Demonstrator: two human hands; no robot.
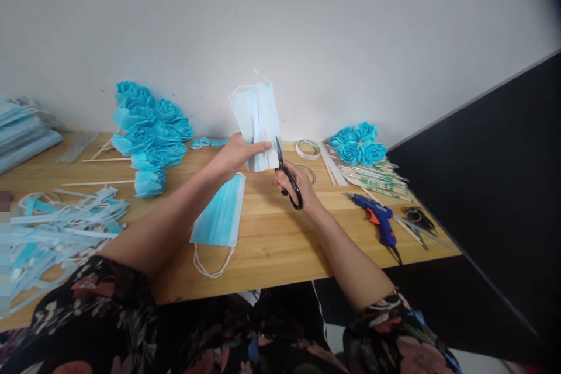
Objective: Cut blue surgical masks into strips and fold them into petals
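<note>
My left hand [240, 152] grips pale blue face masks [263, 111], at least two by their overlapping edges, held upright above the table with the thumb across the front. Black-handled scissors [289, 178] are in my right hand [300, 181], fingers closed round the handles. Their blades point up beside the lower right edge of the held masks; whether they touch it I cannot tell. Below my left wrist, another blue face mask [221, 210] lies flat on the wooden table [272, 239], its white ear loops toward me.
Blue paper-like flowers [151, 123] on sticks and cut mask strips [65, 228] lie at left, with stacked masks [21, 128] behind. At right are tape rolls [307, 149], more blue flowers [359, 143], wrapped sticks [377, 178], a blue glue gun [377, 216] and a dark tool [418, 219].
</note>
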